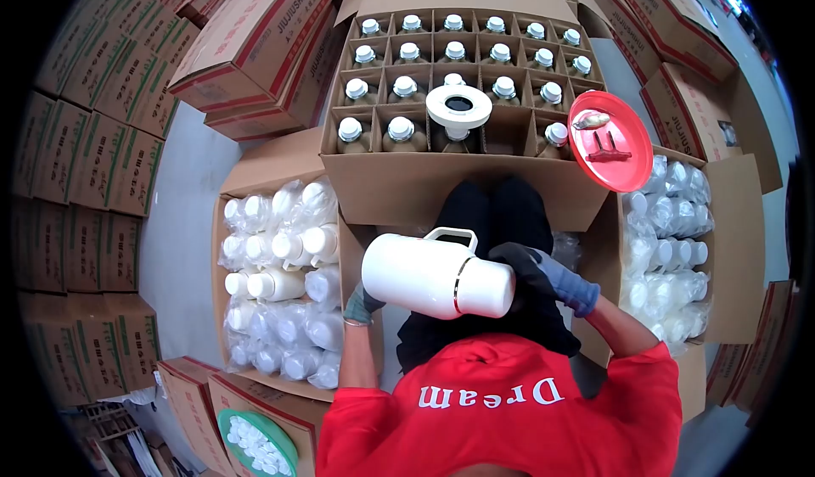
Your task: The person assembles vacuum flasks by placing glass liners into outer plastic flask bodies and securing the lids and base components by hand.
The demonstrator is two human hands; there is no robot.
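A white handled vacuum jug (414,273) is held at centre frame, its long axis sloping down rightward from the gloved left hand (361,304) at its base, finger closure too hidden to tell, to the gloved right hand (536,272) gripping its narrow end

Left hand (362,304), largely hidden behind the jug (416,275). Bodyward of this hand: the shirt (501,418), cut off by the lower edge.

White jug (412,273): is held nearly horizontal.
Left hand (360,305): holds its wide end.
Right hand (531,266): holds its narrow end.
Divided carton (458,184): contains white-capped bottles (401,135).
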